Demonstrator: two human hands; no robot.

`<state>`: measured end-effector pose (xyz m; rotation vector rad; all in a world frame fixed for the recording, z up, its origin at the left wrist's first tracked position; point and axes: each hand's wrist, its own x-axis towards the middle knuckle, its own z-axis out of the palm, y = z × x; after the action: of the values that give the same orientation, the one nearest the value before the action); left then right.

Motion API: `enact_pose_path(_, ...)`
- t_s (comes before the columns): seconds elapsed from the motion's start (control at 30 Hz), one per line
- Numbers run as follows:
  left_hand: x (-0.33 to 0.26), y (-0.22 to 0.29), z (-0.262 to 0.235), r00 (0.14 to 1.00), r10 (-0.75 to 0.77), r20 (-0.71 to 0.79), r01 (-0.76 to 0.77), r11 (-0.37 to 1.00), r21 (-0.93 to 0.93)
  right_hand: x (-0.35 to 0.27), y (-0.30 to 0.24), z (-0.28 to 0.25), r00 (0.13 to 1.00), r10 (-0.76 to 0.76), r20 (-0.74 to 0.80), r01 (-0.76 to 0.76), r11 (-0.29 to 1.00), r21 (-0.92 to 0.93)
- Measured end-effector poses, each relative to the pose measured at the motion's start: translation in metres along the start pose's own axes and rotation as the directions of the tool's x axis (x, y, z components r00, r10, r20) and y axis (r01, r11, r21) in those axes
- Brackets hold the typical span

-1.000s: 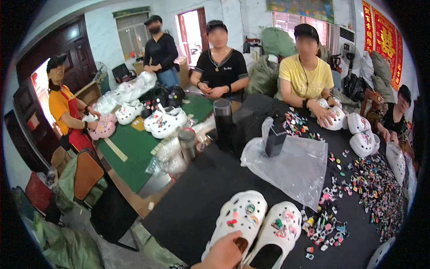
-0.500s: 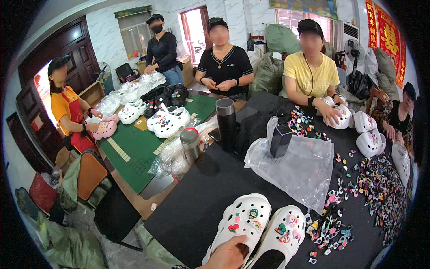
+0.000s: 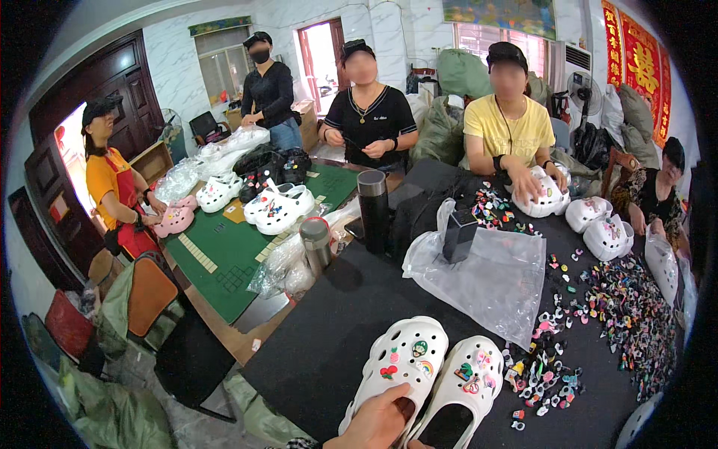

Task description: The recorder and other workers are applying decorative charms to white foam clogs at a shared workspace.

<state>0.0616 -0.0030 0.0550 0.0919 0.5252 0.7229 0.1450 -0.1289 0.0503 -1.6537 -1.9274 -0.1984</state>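
My left hand [image 3: 376, 419] comes in at the lower edge and grips a white clog [image 3: 396, 352]. Its thumb lies over the clog's upper by the foot opening; the other fingers are mostly hidden. That clog carries cherry, pineapple, rainbow and cartoon-face charms. Close to its right is a matching white clog [image 3: 479, 352], charms across its perforated toe. A sliver of skin shows at the bottom edge between the two; whose finger it is I cannot make out. No other part of my right hand appears. Right of the clogs lie loose shoe charms [image 3: 550, 374] in a scattered heap.
Beyond the clogs lies a clear plastic bag [image 3: 486, 284] with a dark box [image 3: 458, 238] on it. A black tumbler [image 3: 372, 206] and a steel cup [image 3: 315, 243] stand left. A yellow-shirted co-worker handles a white clog [image 3: 544, 196]. A larger charm pile [image 3: 636, 322] spreads right.
The view has shifted slightly, and both near clogs sit a little higher and further left. My left hand keeps its hold. The yellow-shirted co-worker's hands and clog have moved slightly.
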Motion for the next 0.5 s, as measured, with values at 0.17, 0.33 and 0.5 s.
enact_pose_path(0.17, -0.0016, 0.0028, 0.0036, 0.998, 0.005, 0.059, -0.005, 1.0, 0.004, 0.0021, -0.0019, -0.0037, 1.0, 0.002, 0.018, -0.002, 1.0, 0.005)
enact_pose_path(0.33, 0.0012, 0.0038, 0.0022, 0.997, 0.007, 0.08, -0.004, 1.0, -0.026, 0.0038, -0.0042, -0.005, 1.0, -0.008, 0.012, 0.008, 1.0, -0.013)
enact_pose_path(0.5, 0.002, 0.001, 0.0001, 0.997, 0.021, 0.072, -0.018, 0.999, -0.037, 0.0026, -0.0051, -0.0062, 1.0, -0.012, 0.006, 0.012, 1.0, -0.007)
